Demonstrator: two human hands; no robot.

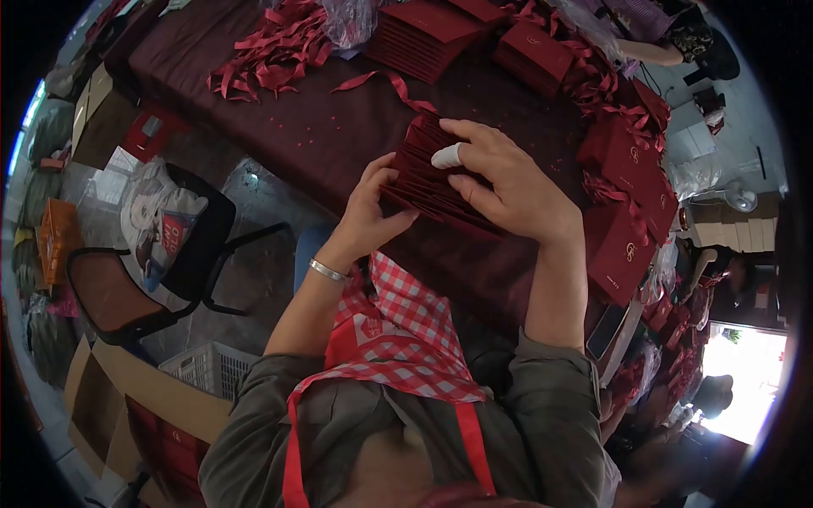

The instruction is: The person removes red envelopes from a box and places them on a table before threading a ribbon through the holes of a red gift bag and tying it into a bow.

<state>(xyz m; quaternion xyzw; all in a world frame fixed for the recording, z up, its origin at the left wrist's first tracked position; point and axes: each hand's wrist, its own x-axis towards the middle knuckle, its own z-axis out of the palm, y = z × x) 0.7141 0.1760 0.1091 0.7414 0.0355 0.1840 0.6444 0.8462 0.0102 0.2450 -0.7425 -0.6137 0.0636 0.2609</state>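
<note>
A stack of dark red folded paper gift bags (436, 182) stands at the table's near edge, in front of my chest, its edges fanned upward. My left hand (370, 207) closes on the stack's left end, thumb on the near side and fingers on the far side. My right hand (512, 182) curls over the right part, fingertips and thumb pressed among the edges. One finger wears a white finger cot (447, 157). A red ribbon (394, 82) trails from the stack's far end across the cloth.
Loose red ribbons (271, 55) lie at the table's far left. More bag stacks (428, 34) stand at the back, and bags with gold logos (622, 254) line the right side. To the left are a chair (203, 229), a grey crate (212, 368) and an open carton (102, 415).
</note>
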